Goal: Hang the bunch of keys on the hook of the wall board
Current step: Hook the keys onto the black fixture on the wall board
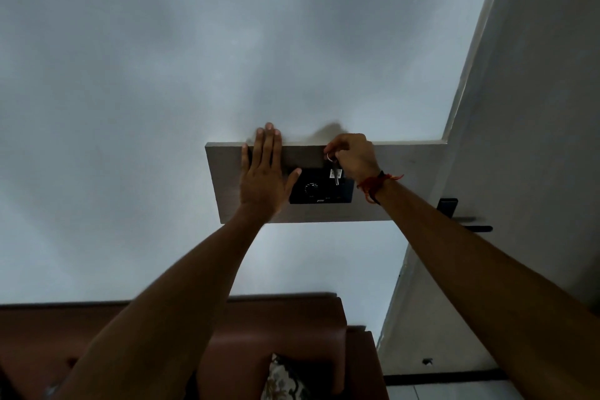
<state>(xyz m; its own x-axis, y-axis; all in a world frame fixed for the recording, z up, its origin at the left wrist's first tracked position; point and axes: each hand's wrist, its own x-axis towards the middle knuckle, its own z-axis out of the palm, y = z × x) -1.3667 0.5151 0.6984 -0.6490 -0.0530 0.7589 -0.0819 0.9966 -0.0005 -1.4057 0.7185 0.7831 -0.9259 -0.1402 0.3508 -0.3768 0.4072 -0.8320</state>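
Your wall board [406, 178] looks matt and smooth; the keys [335, 174] are shiny metal; the wrist thread [373, 185] is red cloth.

Wall board [389, 211] on the wall, switch panel [319, 193] set in it, left hand [264, 172] flat on its left part, right hand [352, 156] right of it pinching a bunch of keys [335, 174] over the panel, sofa [285, 334] near, below.
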